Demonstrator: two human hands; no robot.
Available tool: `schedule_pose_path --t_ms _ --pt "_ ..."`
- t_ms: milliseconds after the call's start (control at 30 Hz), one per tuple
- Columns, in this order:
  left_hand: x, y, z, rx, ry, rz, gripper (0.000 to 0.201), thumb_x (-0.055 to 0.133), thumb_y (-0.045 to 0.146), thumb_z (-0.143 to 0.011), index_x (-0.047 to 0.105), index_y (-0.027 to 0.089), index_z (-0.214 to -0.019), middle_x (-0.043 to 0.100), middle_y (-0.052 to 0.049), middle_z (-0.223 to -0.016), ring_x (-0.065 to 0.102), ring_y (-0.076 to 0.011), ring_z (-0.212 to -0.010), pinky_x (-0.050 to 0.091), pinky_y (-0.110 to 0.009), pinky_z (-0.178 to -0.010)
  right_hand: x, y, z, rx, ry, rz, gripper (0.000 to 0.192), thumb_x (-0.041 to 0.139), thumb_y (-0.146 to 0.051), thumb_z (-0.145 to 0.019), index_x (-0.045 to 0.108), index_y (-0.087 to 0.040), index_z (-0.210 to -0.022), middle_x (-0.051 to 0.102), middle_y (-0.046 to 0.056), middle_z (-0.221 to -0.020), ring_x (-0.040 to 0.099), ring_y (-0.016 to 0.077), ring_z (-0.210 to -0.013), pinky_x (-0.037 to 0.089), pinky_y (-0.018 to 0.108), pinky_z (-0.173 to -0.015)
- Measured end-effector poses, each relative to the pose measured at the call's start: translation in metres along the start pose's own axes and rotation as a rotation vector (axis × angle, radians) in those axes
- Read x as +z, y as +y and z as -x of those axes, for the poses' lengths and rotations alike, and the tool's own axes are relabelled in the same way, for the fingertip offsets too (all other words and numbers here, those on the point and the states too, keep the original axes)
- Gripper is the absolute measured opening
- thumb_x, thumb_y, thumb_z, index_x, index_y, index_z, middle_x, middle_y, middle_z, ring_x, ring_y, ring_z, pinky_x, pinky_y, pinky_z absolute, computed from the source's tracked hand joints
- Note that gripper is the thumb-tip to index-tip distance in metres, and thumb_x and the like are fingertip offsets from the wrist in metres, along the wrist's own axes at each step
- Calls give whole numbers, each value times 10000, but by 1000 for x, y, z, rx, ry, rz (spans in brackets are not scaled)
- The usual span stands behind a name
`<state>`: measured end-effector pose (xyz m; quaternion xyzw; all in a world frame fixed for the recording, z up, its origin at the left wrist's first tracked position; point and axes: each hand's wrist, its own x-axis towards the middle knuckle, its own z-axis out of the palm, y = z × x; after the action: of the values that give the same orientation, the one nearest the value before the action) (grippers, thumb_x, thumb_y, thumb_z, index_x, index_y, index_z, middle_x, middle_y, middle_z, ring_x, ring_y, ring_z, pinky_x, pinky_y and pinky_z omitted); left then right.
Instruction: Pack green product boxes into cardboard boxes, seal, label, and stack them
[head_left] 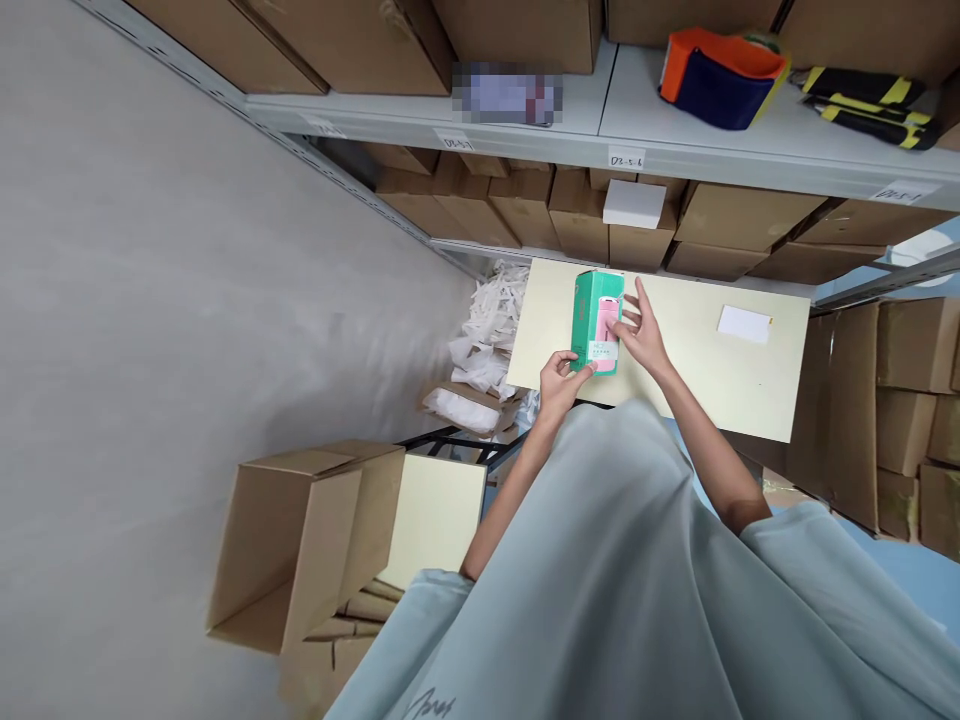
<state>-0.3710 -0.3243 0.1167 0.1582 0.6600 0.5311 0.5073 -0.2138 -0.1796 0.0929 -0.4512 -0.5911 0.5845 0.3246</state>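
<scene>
A green and pink product box (598, 320) lies on the pale tabletop (690, 380) near its left edge. My left hand (561, 381) grips the box's near end, thumb and fingers wrapped around the corner. My right hand (638, 330) rests with spread fingers on the box's right side and top face, over a small white label. Both forearms reach out from light blue sleeves at the bottom of the view.
A white slip (744, 324) lies further right on the table. Shelves above hold cardboard cartons, a white box (634, 203) and an orange-blue pouch (720, 78). An open carton (307, 540) stands on the floor left, by a heap of white bags (487, 340).
</scene>
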Motion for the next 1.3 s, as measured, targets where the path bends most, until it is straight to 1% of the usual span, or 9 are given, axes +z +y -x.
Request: schedule_pose_path --t_ms 133,367,467,600,700,833,967,1133,1300 --pt "2 -4 5 94 33 -74 597 1054 470 -600 621 248 -946 720 -20 -960 750 -235 -1002 627 -344 -902 0 -11 -17 -149 58 191 1112 702 -939 -893 339 -399 -1796 398 127 -1831 546 408 -1569 596 611 -1201" --pt "16 -6 18 188 121 -45 683 1082 440 -606 610 251 -1062 757 -66 -1171 765 -227 -1104 657 -336 -913 9 -2 -37 -127 129 338 900 736 -896 -868 556 -285 -1504 624 182 -1547 627 408 -1439 600 635 -1201" --pt "6 -2 14 73 57 130 729 1082 479 -624 598 261 -1124 771 -93 -1273 776 -253 -1188 662 -379 -971 3 -2 -39 -92 83 146 917 776 -926 -807 551 -304 -1441 648 154 -1521 713 367 -1299 684 565 -1079" --pt "-15 -1 5 -204 -126 249 704 1101 477 -573 637 234 -1045 815 -55 -1062 803 -232 -1019 658 -401 -977 1 -8 -32 -53 -20 -31 935 833 -933 -754 551 -330 -1410 637 126 -1543 753 323 -1236 718 477 -989" --pt "-21 -6 3 -267 -133 295 716 1118 436 -516 637 227 -1004 819 -32 -974 805 -215 -937 656 -395 -959 2 -11 -28 -34 -71 -60 935 851 -913 -751 559 -333 -1423 625 120 -1570 766 318 -1224 723 484 -981" --pt "-14 -13 2 -202 -16 241 701 1107 411 -510 635 227 -995 789 -13 -953 796 -201 -929 654 -381 -950 -2 -11 -28 11 -114 -12 935 842 -889 -779 587 -319 -1475 681 125 -1526 773 347 -1212 724 541 -990" --pt "-1 -10 0 -6 126 81 631 1085 376 -528 647 225 -956 729 -8 -948 759 -198 -975 646 -355 -955 -2 -11 -31 -25 -3 128 980 858 -877 -778 595 -336 -1552 661 154 -1589 756 376 -1238 705 574 -1016" --pt "3 1 8 221 115 -79 578 1071 384 -619 678 235 -1015 729 -101 -1356 711 -268 -1302 647 -387 -1041 6 -17 -34 -92 159 200 757 839 -812 -834 676 -335 -1399 739 104 -1434 716 350 -1268 637 575 -1138" --pt "-17 2 6 -43 -81 159 724 1086 445 -621 662 251 -1175 788 -120 -1323 761 -287 -1276 616 -463 -1120 -5 -29 -32 -75 24 -20 704 865 -737 -816 666 -299 -1329 740 84 -1385 747 306 -1191 684 470 -1028"
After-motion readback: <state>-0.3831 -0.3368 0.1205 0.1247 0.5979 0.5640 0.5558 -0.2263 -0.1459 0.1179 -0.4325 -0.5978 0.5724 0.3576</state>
